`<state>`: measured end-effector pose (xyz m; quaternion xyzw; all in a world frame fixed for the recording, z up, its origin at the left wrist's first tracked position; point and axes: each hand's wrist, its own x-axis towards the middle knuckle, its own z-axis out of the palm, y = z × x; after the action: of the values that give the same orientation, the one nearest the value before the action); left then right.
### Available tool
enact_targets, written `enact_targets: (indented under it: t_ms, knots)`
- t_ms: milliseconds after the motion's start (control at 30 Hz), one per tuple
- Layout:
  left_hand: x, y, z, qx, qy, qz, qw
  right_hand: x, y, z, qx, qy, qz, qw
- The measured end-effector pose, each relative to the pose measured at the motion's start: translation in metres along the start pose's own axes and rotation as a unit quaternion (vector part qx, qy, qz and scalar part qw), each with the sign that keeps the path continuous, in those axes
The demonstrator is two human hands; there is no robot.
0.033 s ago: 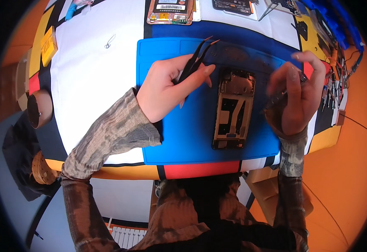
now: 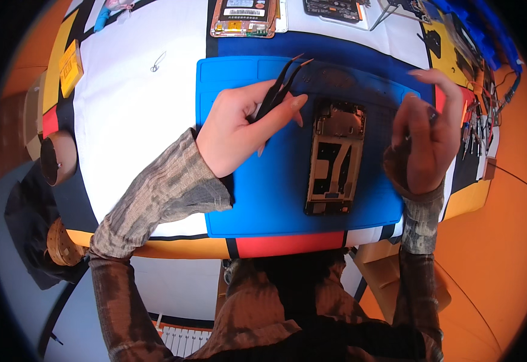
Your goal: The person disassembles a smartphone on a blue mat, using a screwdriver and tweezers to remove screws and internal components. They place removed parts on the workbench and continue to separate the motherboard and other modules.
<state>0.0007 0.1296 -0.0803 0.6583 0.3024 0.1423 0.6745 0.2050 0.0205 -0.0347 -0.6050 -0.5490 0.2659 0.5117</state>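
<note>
My left hand (image 2: 236, 123) is closed around black tweezers (image 2: 277, 90). The tweezers' two bent tips, apart from each other, point up and away over the far part of a blue work mat (image 2: 251, 205). Flat on that mat, right of my left hand, lies an opened phone frame (image 2: 334, 158) with its inner metal plate and dark slots showing. My right hand (image 2: 425, 136) hovers at the mat's right side, apart from the phone. Its fingers are bent together and smeared by motion, one finger raised; a small dark thing between them cannot be made out.
Another opened device (image 2: 243, 18) with a pale label lies beyond the mat. A dark circuit part (image 2: 336, 9) sits at the far right. Several thin tools (image 2: 477, 133) lie at the right edge. A yellow box (image 2: 70, 67) and a cardboard tube (image 2: 58, 158) are on the left.
The fingers of my right hand have shifted a little, with the raised finger moving up and left. My left hand, the tweezers and the phone frame look the same.
</note>
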Motion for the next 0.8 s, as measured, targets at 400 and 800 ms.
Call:
enact_targets:
  t_ms: [400,800]
  knots:
    - [-0.001,0.003,0.001,0.007,0.004,-0.013,1.000,-0.007,0.023,-0.003,-0.356,-0.206,-0.031,0.911]
    - [-0.001,0.001,0.002,0.003,0.002,0.006,1.000,-0.002,0.008,-0.006,-0.222,-0.203,0.140,0.943]
